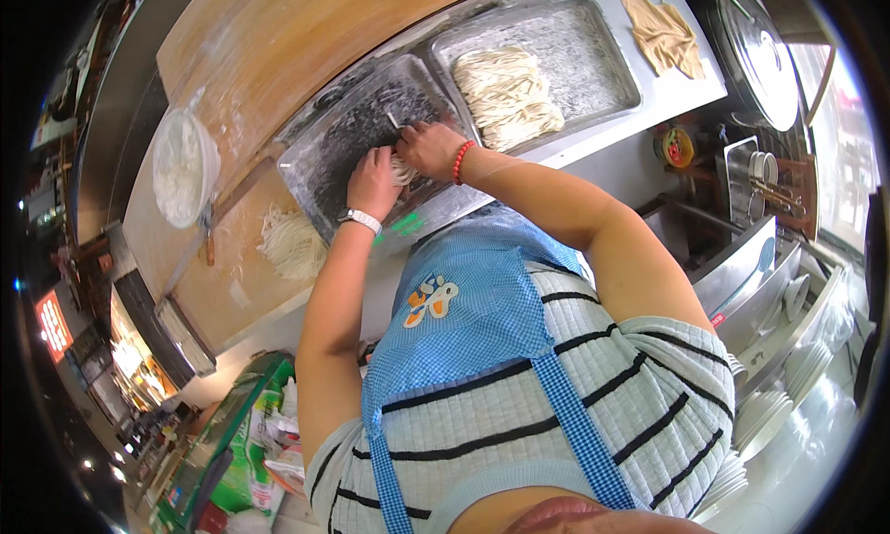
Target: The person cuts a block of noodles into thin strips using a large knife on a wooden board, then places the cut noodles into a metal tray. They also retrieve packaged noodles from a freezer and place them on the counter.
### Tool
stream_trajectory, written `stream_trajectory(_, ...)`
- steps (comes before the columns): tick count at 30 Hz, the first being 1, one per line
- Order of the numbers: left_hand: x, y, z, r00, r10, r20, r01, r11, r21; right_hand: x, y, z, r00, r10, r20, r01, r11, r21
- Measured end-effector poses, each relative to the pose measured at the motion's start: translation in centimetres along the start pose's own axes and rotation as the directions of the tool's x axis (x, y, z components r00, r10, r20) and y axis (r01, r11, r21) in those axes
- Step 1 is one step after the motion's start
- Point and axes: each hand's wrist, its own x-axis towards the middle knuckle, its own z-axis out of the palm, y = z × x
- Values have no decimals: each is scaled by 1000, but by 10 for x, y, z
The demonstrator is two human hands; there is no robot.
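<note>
Both of my hands are over a floured metal tray (pixel 327 144), close together at its near right part. My left hand (pixel 375 183), with a white watch on the wrist, is curled round one side of a small bundle of fresh noodles (pixel 402 172). On the other side of the bundle is my right hand (pixel 431 148), its wrist in a red bead bracelet, its fingers bent down onto the noodles. A second metal tray (pixel 584 54) to the right holds a larger pile of noodles (pixel 507 96). More loose noodles (pixel 292 242) lie on the wooden board to the left.
A white bowl of flour (pixel 184 169) and a long knife (pixel 243 190) with a wooden handle are on the wooden board (pixel 257 40). A tan cloth (pixel 660 37) lies beyond the right tray. At the far right stands a large lidded pot (pixel 761 68).
</note>
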Motion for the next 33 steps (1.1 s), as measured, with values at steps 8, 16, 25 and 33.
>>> stream_trajectory(8,111,101,-14,977,99,186,-19,920,-391,-82,109,-95,964,239,115,-265,883,386)
stream_trajectory(16,200,225,104,940,273,204,-147,865,-480,-208,216,-115,870,459,181,-478,875,79)
stream_trajectory(25,198,224,182,932,290,218,-227,935,-273,-253,247,-69,754,618,224,-616,783,-88)
stream_trajectory(33,123,197,124,913,406,-26,-371,805,-463,-233,232,-72,785,615,80,-599,785,-158)
